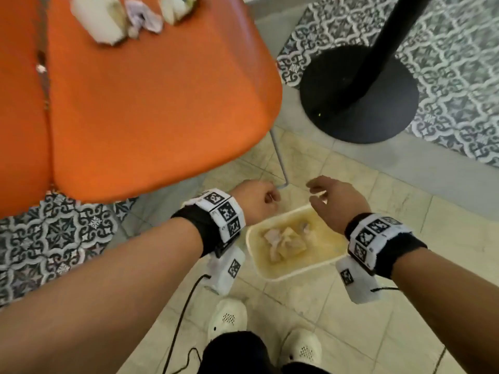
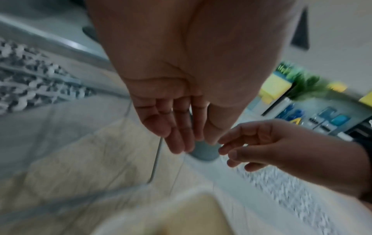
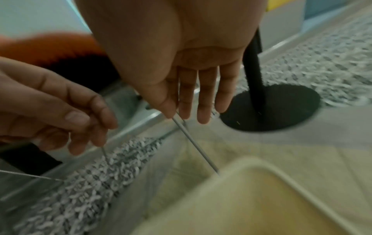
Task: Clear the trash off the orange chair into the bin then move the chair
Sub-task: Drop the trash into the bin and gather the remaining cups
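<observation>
Left hand (image 1: 256, 199) over the far-left corner of the bin (image 1: 272, 275), fingers loosely curled in head view, nearly straight in its own wrist view, nothing held. Right hand (image 1: 333, 202) just beside it over the bin's far edge, fingers spread and slightly bent, palm down, also holding nothing. Fingertips of the two nearly meeting, small gap between them. Both forearms reaching forward from the lower corners, black wristbands with white marker blocks (image 1: 225, 211) on each, cable (image 1: 179, 317) trailing from the left one. Bin on the beige floor tiles (image 1: 351, 333) directly under the hands, cream-coloured, open top, crumpled pale trash (image 1: 283, 242) inside. Thin metal chair leg (image 1: 279, 159) coming down to the floor just beyond the left hand's knuckles; in the right wrist view crossing right at the fingertips, contact unclear due to blur. Orange chair (image 1: 151, 103) up left of the hands, seat edge overhanging near the left wrist. More trash still on the seat at its far end: white carton-like piece (image 1: 100, 18), crumpled paper (image 1: 143, 16), another white piece (image 1: 175, 6), all blurred. Black round stand base (image 1: 359, 98) with pole on patterned tile (image 1: 459, 76), to the right of the chair, well clear of the bin. White shoes (image 1: 228, 318) below, close to the bin's near side.
</observation>
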